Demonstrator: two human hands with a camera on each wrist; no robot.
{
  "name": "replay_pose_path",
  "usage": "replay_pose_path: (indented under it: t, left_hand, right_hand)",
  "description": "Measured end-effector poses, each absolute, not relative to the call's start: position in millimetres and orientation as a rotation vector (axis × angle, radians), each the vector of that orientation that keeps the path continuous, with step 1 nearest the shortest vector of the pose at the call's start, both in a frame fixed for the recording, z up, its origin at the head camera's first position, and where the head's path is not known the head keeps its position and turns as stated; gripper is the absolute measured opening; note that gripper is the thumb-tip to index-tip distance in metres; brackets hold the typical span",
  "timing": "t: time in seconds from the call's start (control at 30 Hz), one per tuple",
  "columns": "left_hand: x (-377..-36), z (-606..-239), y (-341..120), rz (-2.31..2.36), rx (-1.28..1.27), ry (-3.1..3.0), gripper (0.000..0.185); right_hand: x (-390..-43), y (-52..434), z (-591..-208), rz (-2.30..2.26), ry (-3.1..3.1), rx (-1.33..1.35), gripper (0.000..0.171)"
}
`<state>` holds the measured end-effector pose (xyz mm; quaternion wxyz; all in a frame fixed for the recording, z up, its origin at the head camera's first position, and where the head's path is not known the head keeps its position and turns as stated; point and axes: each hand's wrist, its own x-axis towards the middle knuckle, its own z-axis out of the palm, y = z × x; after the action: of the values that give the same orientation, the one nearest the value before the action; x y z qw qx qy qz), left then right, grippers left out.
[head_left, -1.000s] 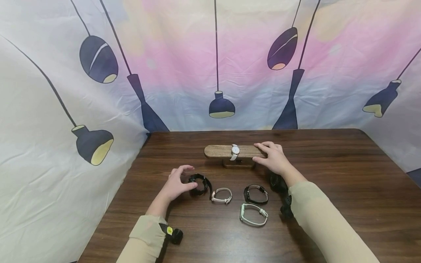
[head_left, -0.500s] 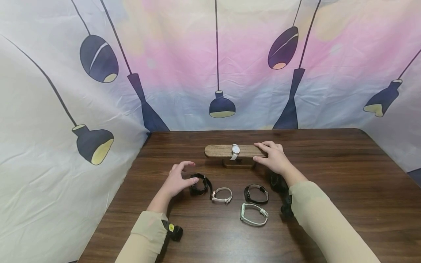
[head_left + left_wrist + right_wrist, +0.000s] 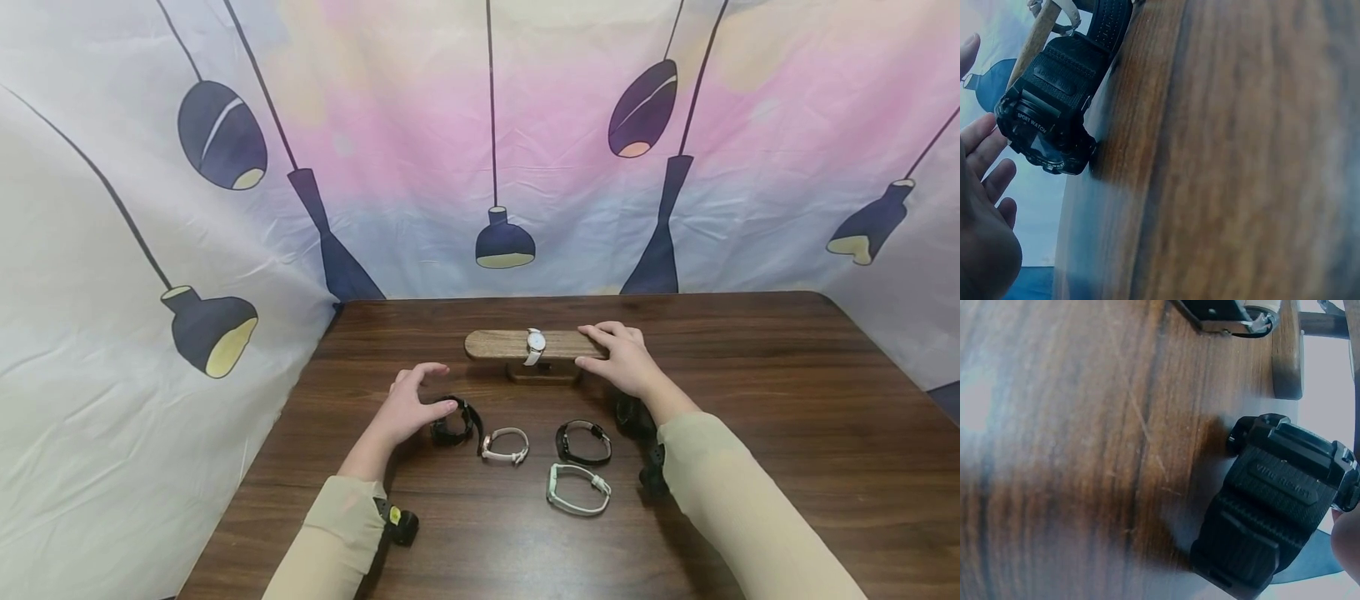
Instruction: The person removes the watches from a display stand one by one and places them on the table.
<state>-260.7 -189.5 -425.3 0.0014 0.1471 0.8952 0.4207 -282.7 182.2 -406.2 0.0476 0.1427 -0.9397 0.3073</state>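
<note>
In the head view my left hand (image 3: 405, 408) hovers beside a black sport watch (image 3: 450, 423), thumb and fingers spread apart and holding nothing. The left wrist view has this black watch (image 3: 1047, 106) close up, standing on its strap with the fingers just to its left. My right hand (image 3: 622, 362) grips the right end of a wooden watch stand (image 3: 498, 344), thumb along the near edge and fingers over the far side. A white-strapped watch (image 3: 536, 343) is wrapped around the stand's bar. Under my right wrist sits another black watch (image 3: 1272, 500), mostly hidden in the head view.
On the brown wooden table (image 3: 465, 542) lie a small white-strapped watch (image 3: 506, 447), a black band watch (image 3: 583, 443) and a pale green watch (image 3: 577, 492). A cloth backdrop (image 3: 420, 167) printed with lamps hangs behind and at the sides.
My left hand has risen slightly and shifted a little forward past the black sport watch. The right hand, the stand and the watches stay where they were.
</note>
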Motion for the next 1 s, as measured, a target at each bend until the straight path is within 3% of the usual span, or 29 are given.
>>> replay_pose_path:
  t: [1.0]
  left_hand:
    - [-276.9,-400.7,-166.6,1.302,0.546,2.83,0.057]
  right_hand:
    - [-282.7,181.2,-406.1,0.935,-2.864,0.434,0.062]
